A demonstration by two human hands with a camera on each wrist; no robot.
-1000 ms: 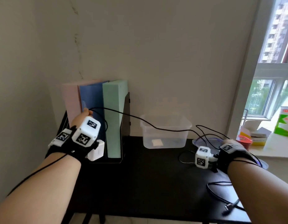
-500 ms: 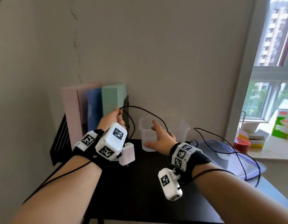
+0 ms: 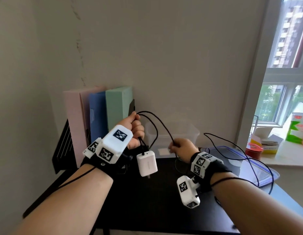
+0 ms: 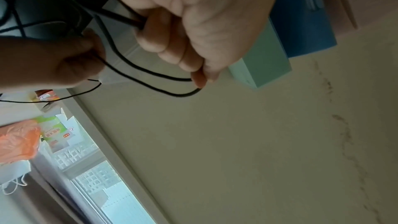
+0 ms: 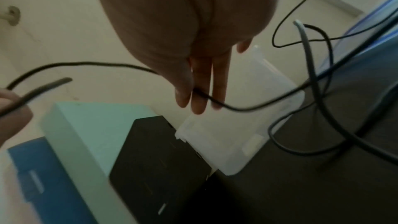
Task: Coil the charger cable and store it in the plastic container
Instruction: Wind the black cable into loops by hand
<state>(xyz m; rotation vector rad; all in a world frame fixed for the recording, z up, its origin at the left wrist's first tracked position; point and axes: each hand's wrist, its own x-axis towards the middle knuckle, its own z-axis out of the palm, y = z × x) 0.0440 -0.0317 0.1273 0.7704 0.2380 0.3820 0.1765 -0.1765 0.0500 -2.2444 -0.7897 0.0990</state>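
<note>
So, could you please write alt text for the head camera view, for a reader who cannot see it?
A person's left hand grips loops of a black cable with a white charger hanging below, while the right hand pinches the cable further along. Behind them on the black table stands a clear plastic container, with folders to its left.

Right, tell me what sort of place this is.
Probably a home desk corner or small study: a black table against a plain wall, upright file folders in a rack, and a window looking onto apartment blocks.
</note>
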